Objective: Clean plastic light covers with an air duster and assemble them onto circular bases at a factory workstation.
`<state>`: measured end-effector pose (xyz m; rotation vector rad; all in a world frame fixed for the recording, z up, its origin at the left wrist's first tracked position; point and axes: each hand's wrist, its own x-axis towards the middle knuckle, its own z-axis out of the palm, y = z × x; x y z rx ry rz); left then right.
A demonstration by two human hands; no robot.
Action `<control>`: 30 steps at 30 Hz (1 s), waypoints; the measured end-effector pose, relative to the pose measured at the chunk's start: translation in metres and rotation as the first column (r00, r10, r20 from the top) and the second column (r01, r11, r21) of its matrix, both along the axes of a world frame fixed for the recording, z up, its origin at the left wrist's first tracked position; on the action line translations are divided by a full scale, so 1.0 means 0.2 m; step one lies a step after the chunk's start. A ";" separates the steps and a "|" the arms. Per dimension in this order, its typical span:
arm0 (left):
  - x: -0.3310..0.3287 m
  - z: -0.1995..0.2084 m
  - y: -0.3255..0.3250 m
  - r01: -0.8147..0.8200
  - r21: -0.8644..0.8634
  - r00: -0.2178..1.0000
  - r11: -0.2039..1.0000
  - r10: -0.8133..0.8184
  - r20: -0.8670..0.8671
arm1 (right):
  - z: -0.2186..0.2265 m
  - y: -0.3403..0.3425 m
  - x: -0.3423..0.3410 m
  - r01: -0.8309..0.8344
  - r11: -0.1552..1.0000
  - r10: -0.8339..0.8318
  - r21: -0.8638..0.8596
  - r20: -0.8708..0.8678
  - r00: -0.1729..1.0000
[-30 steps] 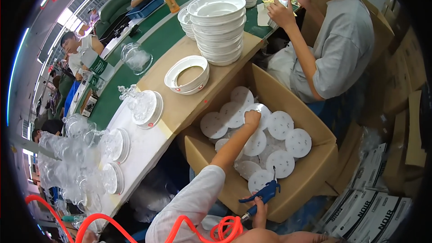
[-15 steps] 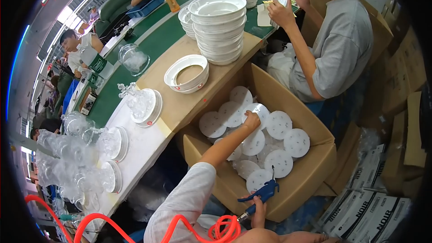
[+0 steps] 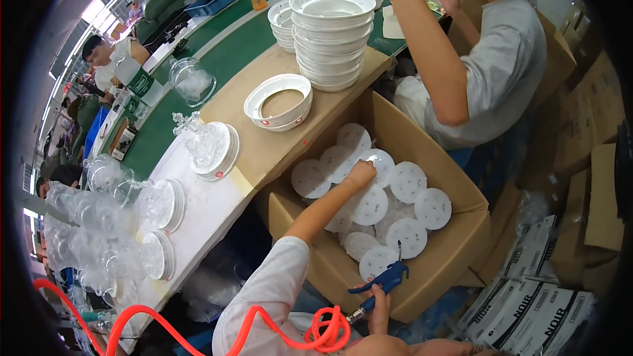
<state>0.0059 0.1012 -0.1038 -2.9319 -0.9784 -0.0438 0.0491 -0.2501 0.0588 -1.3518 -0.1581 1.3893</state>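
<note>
Open brown cardboard box (image 3: 455, 250), centre, holding round white discs. White flat cartons with dark print (image 3: 534, 303), stacked at lower right. Brown folded cardboard (image 3: 593, 125) along the right edge. White bottle with green label (image 3: 138, 82), upper left.

Open box top (image 3: 461, 188), discs (image 3: 369, 204) beneath

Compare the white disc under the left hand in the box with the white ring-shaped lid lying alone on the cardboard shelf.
The white disc is flat and solid, dotted with small holes; the ring-shaped lid is a raised rim, open in the middle so the cardboard shows through. The disc lies among many like it in the cardboard box, under the left hand; the lid sits alone, untouched. Both are round and white.
</note>
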 end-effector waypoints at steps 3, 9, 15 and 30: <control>-0.02 0.00 -0.01 -0.133 -0.053 0.990 0.990 0.135 0.032 | 0.01 0.00 -0.01 -0.011 1.000 0.011 0.023 0.029 1.000; -0.09 -0.03 0.01 -0.166 -0.097 0.940 0.981 0.188 0.285 | 0.03 -0.01 -0.02 -0.018 1.000 0.019 -0.023 0.059 0.998; -0.11 0.01 -0.02 -0.260 -0.421 0.721 0.869 0.465 0.514 | -0.02 -0.02 -0.01 -0.008 1.000 0.009 -0.009 0.058 0.998; -0.10 0.04 0.07 -0.289 -0.510 0.830 0.811 0.477 0.288 | -0.04 -0.02 0.00 -0.053 0.998 0.054 -0.041 0.028 0.998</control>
